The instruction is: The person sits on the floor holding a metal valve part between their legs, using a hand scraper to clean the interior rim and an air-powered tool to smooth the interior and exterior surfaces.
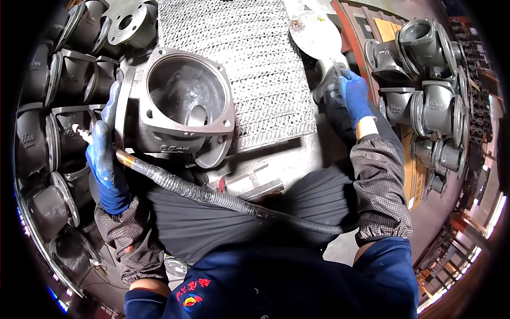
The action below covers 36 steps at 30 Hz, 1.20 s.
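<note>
My left hand (106, 165), in a blue glove, grips a slim grinding tool with a small pale tip (78, 128). Its dark, wrapped hose (212, 198) runs from the hand across my lap. The fingers of that hand lie along the side flange of a large grey valve body casting (175, 133), whose square-flanged opening faces up. At the right, my gloved right hand (355, 95) is closed around a thin grey tool (337, 67), partly hidden by the fingers. Just beyond it is a pale oval board (317, 36) with brownish smears.
The casting rests beside a patterned metal mesh sheet (244, 64). Similar castings (74, 80) are stacked at the left. More castings (438, 106) stand at the right, near a red rail (350, 37). A metal frame (249, 183) lies low between my legs.
</note>
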### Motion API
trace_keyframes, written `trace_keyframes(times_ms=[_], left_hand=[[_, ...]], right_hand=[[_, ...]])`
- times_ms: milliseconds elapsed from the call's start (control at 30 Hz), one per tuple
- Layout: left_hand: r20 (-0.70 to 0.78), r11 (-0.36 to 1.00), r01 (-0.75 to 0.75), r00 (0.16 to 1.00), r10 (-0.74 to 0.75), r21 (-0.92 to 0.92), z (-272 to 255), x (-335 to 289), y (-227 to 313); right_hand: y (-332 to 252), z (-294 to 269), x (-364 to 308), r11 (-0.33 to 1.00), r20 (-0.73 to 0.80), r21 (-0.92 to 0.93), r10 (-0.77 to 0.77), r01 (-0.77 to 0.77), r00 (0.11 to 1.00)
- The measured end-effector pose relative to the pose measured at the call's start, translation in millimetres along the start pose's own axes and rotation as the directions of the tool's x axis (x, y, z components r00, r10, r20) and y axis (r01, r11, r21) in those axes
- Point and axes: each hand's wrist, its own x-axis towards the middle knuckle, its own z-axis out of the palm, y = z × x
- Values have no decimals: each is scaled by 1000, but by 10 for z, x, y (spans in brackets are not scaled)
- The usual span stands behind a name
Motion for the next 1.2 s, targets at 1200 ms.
trace_keyframes(times_ms=[1200], left_hand=[[96,950,-200,979,182,240,-122,94,-242]], right_hand=[[-1558,755,-1107,-195,741,-248,-669,949,56]])
